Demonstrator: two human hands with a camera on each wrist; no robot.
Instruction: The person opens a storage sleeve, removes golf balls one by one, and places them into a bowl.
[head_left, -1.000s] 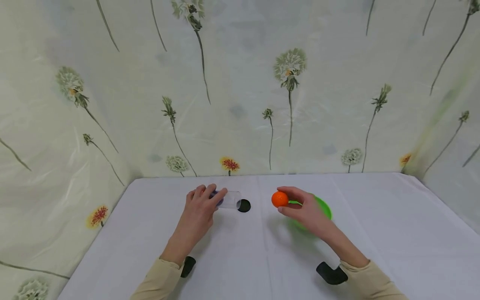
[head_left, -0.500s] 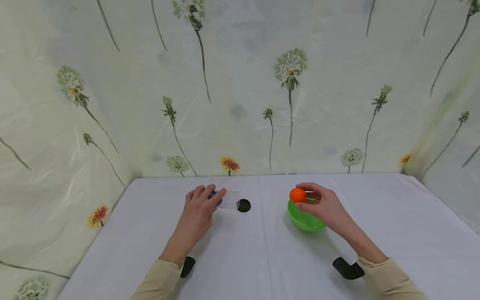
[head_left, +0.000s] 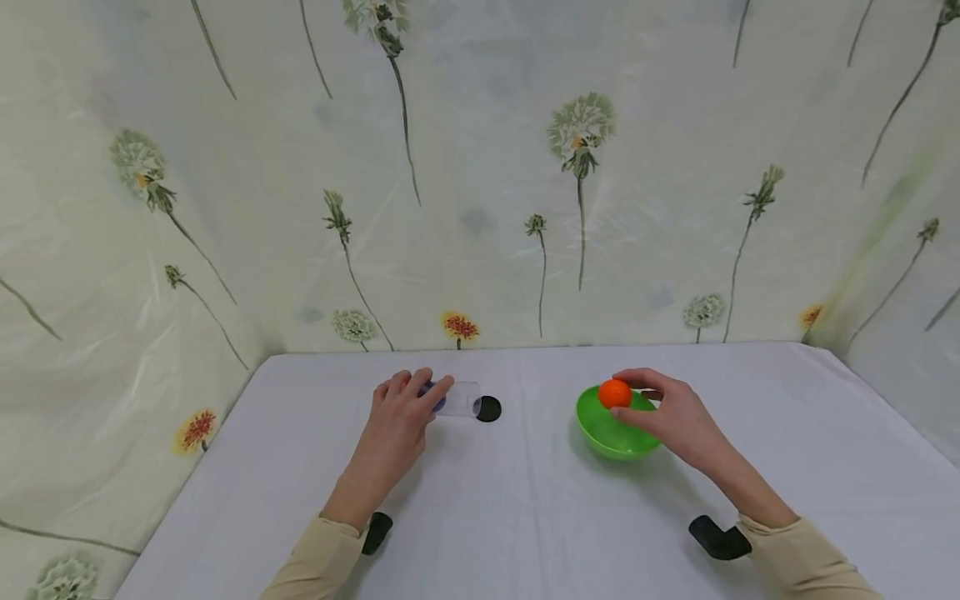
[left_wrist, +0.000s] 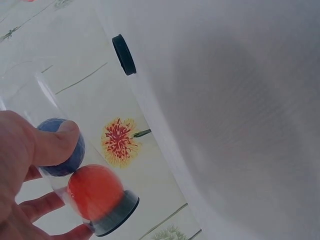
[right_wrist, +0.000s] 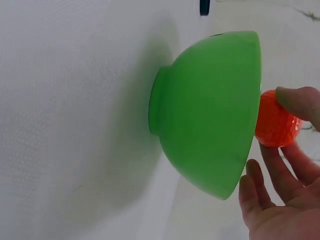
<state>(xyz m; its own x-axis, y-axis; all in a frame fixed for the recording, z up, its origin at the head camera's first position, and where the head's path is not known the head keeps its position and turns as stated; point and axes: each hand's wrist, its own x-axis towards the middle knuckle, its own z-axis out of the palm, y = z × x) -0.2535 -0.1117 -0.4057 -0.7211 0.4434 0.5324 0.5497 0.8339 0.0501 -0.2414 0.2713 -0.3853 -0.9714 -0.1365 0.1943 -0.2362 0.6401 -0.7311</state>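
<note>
Between thumb and fingers, my right hand (head_left: pixel 675 421) pinches an orange golf ball (head_left: pixel 614 393) with a dimpled surface. The ball is at the rim of a green bowl (head_left: pixel 611 440), which stands upright on the table. In the right wrist view the bowl's wall (right_wrist: pixel 210 110) overlaps part of the ball. My left hand (head_left: pixel 401 417) grips a clear plastic tube (head_left: pixel 461 399) tilted on its side. The left wrist view shows a blue ball (left_wrist: pixel 72 159) and a red-orange ball (left_wrist: pixel 95 190) inside it, the latter against a dark end cap (left_wrist: pixel 117 215). The tube's other end has no cap.
A loose black cap (head_left: pixel 489 409) lies on the white tablecloth (head_left: pixel 480 517), close to the tube's uncapped end. Flower-printed sheeting (head_left: pixel 480 208) rises behind the table and along both sides. A black wrist-camera mount (head_left: pixel 720 537) juts from the right sleeve.
My right hand has carried the orange golf ball to the right, from left of the green bowl to over its opening. The left hand and tube have stayed in place.
</note>
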